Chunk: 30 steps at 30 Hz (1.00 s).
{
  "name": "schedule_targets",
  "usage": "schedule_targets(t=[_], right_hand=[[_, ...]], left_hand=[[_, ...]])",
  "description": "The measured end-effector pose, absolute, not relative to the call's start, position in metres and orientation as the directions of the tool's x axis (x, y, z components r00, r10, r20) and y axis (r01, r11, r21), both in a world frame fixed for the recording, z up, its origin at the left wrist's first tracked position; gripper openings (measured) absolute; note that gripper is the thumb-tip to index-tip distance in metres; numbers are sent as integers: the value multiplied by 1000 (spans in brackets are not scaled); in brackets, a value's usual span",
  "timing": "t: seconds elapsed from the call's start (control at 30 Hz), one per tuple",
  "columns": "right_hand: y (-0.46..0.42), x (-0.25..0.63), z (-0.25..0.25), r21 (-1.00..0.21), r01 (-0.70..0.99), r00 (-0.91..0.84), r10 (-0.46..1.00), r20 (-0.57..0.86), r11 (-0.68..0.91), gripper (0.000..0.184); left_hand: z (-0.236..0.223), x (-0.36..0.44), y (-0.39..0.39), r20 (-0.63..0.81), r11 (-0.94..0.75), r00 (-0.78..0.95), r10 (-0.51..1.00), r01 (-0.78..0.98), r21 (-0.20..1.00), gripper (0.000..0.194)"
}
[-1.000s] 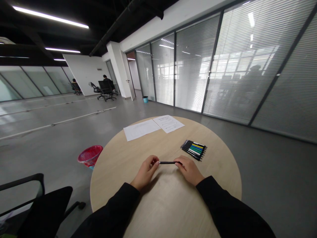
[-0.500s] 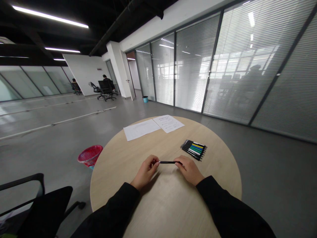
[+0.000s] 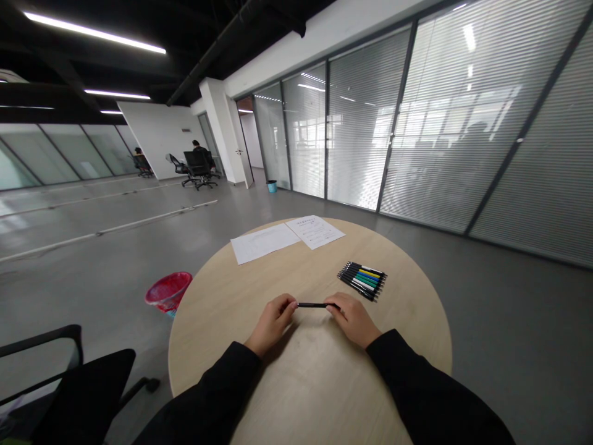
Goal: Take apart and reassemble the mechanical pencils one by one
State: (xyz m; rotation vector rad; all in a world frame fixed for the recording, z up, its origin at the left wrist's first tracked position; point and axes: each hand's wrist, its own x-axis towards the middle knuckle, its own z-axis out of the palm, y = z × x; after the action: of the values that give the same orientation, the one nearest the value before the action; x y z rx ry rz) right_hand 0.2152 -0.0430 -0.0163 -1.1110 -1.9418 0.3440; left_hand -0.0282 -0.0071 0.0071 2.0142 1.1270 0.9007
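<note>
"What does the left hand (image 3: 272, 324) have?"

"One end of a black pen (image 3: 311, 305), pinched shut between fingertips (its long axis runs left to right)."

"And the right hand (image 3: 356, 320)?"

"Pinching the other end, nearer the row of pens (image 3: 364, 281) on the worktop (image 3: 306, 383)."

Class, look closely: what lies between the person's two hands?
The head view shows a dark pen, its ends held by the left hand and the right hand.
</note>
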Motion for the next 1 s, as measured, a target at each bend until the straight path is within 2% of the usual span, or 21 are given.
schedule_targets(t=[0.17,0.3,0.4,0.57,0.67,0.77,0.9,1.0], right_hand=[[-42,215,-17,-598,575,-245,815,525,558,17],[-43,209,-18,-630,563,-228,833,504,535,16],[-44,204,-20,-698,509,-184,856,484,504,16],[-46,196,-21,-814,405,-95,904,416,417,15],[-48,192,-22,-840,361,-45,907,419,406,9],[-51,188,-21,-834,354,-27,896,443,423,6],[-55,183,-19,-732,431,-208,847,488,528,13],[-60,180,-16,-619,515,-344,805,484,593,17]], left_hand=[[6,-28,-6,259,-388,365,894,344,855,34],[4,-22,-4,202,-257,282,938,176,950,37],[0,-12,-3,144,-147,232,962,-2,989,40],[-6,11,-7,64,-12,310,949,-167,986,38],[-9,22,-11,95,-49,247,964,-187,981,33],[-9,26,-12,121,-93,213,970,-137,986,34],[-8,22,-10,162,-159,232,959,-31,987,40],[-4,17,-9,180,-182,237,955,-14,983,40]])
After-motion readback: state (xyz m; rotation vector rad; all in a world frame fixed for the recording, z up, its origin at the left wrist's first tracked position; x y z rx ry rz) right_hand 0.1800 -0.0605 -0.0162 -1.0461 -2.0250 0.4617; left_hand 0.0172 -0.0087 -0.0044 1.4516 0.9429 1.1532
